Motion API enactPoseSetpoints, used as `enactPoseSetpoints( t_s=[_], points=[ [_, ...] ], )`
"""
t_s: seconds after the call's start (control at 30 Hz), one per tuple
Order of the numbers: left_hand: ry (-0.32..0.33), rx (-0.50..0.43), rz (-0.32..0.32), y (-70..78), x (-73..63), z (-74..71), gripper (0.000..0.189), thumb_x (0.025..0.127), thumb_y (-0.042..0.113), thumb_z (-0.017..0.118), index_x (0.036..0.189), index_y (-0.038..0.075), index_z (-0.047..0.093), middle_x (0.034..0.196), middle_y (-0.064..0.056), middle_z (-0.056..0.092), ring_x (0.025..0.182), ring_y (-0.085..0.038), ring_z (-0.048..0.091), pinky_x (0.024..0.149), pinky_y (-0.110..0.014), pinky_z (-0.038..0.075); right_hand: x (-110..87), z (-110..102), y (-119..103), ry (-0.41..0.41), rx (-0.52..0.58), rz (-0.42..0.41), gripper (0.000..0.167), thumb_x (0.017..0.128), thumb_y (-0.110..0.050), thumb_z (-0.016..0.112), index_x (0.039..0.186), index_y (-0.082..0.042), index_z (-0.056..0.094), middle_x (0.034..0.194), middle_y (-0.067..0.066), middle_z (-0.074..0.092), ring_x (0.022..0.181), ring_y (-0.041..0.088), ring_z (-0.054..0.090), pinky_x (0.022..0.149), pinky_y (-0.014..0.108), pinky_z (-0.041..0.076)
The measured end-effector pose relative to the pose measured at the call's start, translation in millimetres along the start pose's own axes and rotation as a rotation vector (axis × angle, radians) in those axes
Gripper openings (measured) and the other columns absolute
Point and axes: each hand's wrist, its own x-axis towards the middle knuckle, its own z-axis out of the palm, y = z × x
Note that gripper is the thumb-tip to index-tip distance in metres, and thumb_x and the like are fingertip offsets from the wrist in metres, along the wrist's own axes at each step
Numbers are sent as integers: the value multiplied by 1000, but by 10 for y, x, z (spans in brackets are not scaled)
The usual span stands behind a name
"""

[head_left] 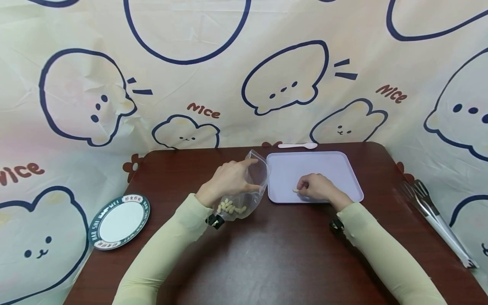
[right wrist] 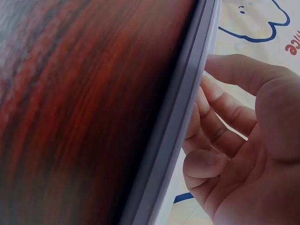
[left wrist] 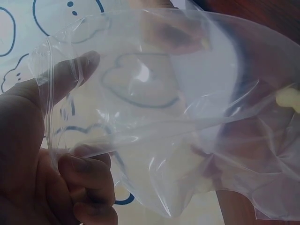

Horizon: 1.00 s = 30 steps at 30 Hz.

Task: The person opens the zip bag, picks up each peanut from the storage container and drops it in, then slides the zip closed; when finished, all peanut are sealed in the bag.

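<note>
My left hand (head_left: 230, 180) holds a clear plastic bag (head_left: 256, 173) by its mouth, with thumb and fingers spread apart at the opening. Several pale yellow peanuts (head_left: 230, 206) lie at the bottom of the bag; one peanut (left wrist: 288, 99) shows through the film in the left wrist view. Over the lilac tray (head_left: 282, 163), my right hand (head_left: 316, 186) has its fingers curled and pinches a small pale peanut (head_left: 295, 190) low above the tray surface. In the right wrist view the tray's rim hides these fingertips.
A pink spoon (head_left: 297, 145) lies behind the tray at the table's back edge. On the left edge stands a green-rimmed white plate (head_left: 120, 222). Metal tongs (head_left: 438, 224) lie along the right edge. A patterned cloth (head_left: 228, 84) hangs behind the brown table (head_left: 244, 262).
</note>
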Motion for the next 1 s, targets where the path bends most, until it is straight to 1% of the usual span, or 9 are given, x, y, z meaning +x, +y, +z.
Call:
enactPoseSetpoints(
  t_s=[0.13,0.3,0.53,0.67,0.9,1.0],
  points=[
    [1,-3,-2,0,2,-3,90,75,63,77,150,26,45,61,3,57,60,-16,56,55,-33,46,17,7,11,5,-16,1,3,83,-16,71,81,-15,72,74,-6,68,71,14,56,70,31,44],
    [-4,-13,-1,3,2,-9,90,75,63,77,150,26,44,61,3,57,59,-16,55,53,-32,45,26,-9,-12,21,-25,-20,5,81,-14,70,77,-17,71,72,-7,67,70,14,55,69,31,44],
    [-10,-13,3,8,-2,-7,90,75,63,77,150,25,44,61,3,57,60,-16,56,54,-32,45,20,-15,-48,-42,10,-13,4,83,-19,74,80,-19,72,70,-7,65,71,13,55,67,30,42],
    [-13,-17,-3,15,-2,-10,90,75,63,77,150,25,45,61,3,57,60,-16,56,54,-32,45,20,-10,-52,-59,0,-19,3,82,-20,74,81,-18,73,69,-8,63,70,13,54,66,29,42],
    [-13,-14,-9,17,-1,-8,90,75,62,77,150,26,45,61,2,57,61,-17,56,54,-32,45,31,16,-36,-55,-7,-34,3,82,-20,74,80,-19,72,68,-8,63,68,12,54,65,29,42],
    [-12,-8,-9,15,0,-7,89,75,63,77,150,26,45,61,3,57,61,-17,56,54,-32,44,30,6,-46,-43,11,-38,4,84,-20,74,80,-20,73,69,-8,64,69,11,55,66,29,43]
  ],
)
